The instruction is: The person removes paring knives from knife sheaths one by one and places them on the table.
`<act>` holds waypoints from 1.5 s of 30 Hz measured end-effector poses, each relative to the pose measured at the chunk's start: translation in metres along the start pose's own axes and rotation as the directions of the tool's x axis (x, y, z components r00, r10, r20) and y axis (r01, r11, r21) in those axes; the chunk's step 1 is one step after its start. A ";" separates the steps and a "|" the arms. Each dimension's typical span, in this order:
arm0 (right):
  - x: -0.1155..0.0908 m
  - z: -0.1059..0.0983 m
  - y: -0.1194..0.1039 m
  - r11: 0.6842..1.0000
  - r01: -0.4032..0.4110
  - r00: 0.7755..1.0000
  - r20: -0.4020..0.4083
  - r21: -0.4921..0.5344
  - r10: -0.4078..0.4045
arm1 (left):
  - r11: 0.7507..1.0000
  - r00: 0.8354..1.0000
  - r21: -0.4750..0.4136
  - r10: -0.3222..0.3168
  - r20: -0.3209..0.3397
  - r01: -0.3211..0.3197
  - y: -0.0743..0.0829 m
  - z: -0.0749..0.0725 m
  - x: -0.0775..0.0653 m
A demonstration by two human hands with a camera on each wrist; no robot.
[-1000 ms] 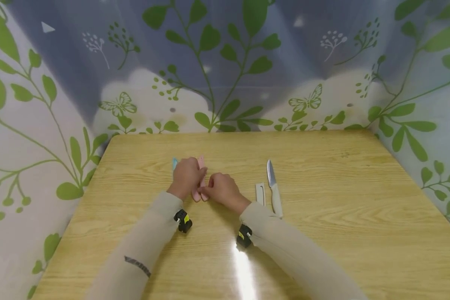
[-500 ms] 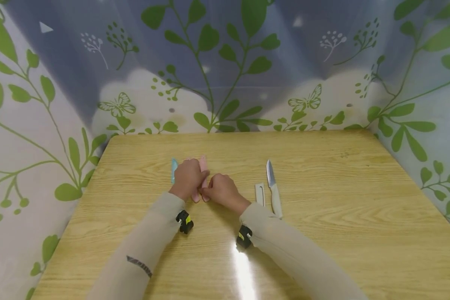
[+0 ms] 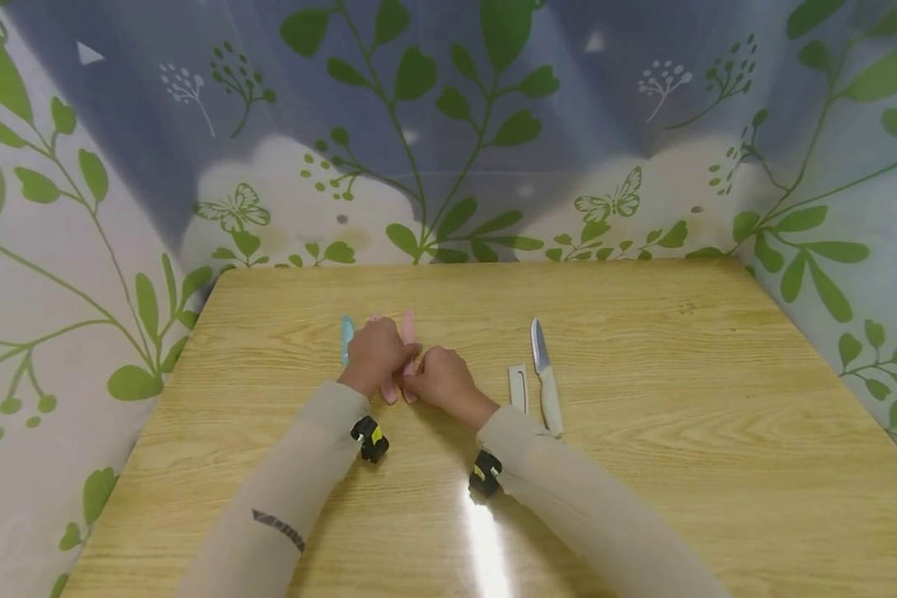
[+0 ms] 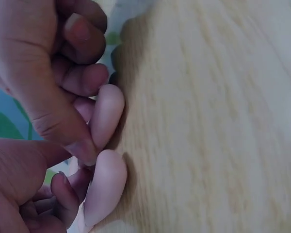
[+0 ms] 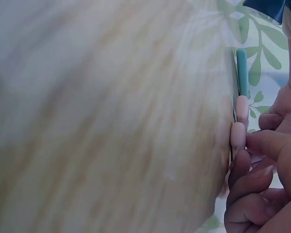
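Observation:
Two long pink pieces with rounded, handle-like ends lie side by side on the table. My left hand (image 3: 377,353) covers the middle of the left pink piece (image 4: 107,112) and grips it, with the thumb reaching into the gap between the two. At the right pink piece (image 3: 409,326), my right hand (image 3: 448,382) pinches near the end closest to me. The right wrist view shows its fingers against that rounded end (image 5: 238,135). Just left of my left hand lies a slim teal piece (image 3: 346,339), partly covered.
To the right, a knife (image 3: 551,403) with a cream handle and bare metal blade lies pointing away from me. Beside it is a cream sheath (image 3: 519,386) with a slot. The wooden table (image 3: 680,374) ends at a leaf-patterned curtain (image 3: 448,166).
The right pink piece has shifted a little to the right, widening the gap to the left one. My left hand has slid slightly right, baring more of the teal piece.

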State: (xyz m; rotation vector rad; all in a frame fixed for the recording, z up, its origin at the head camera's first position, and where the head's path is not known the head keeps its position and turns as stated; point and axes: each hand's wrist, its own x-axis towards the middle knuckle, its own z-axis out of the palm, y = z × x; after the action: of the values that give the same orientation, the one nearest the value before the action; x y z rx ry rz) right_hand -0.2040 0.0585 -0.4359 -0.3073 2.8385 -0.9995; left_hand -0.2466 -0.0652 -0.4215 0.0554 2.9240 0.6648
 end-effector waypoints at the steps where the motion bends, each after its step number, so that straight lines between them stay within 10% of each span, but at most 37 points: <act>1: 0.000 0.000 0.000 1.000 -0.001 1.000 0.001 -0.006 0.001 | 1.000 1.000 0.010 0.002 0.003 -0.002 0.000 0.000 0.000; 17: -0.003 -0.004 0.005 0.995 -0.023 0.999 0.030 0.098 0.020 | 0.990 1.000 -0.143 -0.008 0.021 0.011 -0.003 0.002 0.000; 31: -0.007 -0.014 0.014 0.995 -0.025 1.000 -0.013 0.093 0.027 | 0.928 1.000 -0.373 0.005 0.003 -0.004 0.001 -0.007 -0.003; 36: -0.010 -0.019 0.021 0.996 0.027 0.998 -0.054 0.085 -0.023 | 0.866 0.999 -0.501 0.006 0.033 0.011 0.002 -0.010 -0.005; 45: -0.023 -0.035 0.026 0.969 0.177 0.984 -0.051 0.174 -0.171 | 0.647 0.983 -0.750 0.002 0.182 0.138 0.006 -0.021 -0.015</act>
State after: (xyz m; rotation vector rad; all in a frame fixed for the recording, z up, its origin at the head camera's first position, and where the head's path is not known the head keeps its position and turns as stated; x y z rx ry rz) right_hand -0.1912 0.1047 -0.4239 -0.5321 2.7648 -1.2959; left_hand -0.2352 -0.0698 -0.3988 -0.0894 2.2295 1.7201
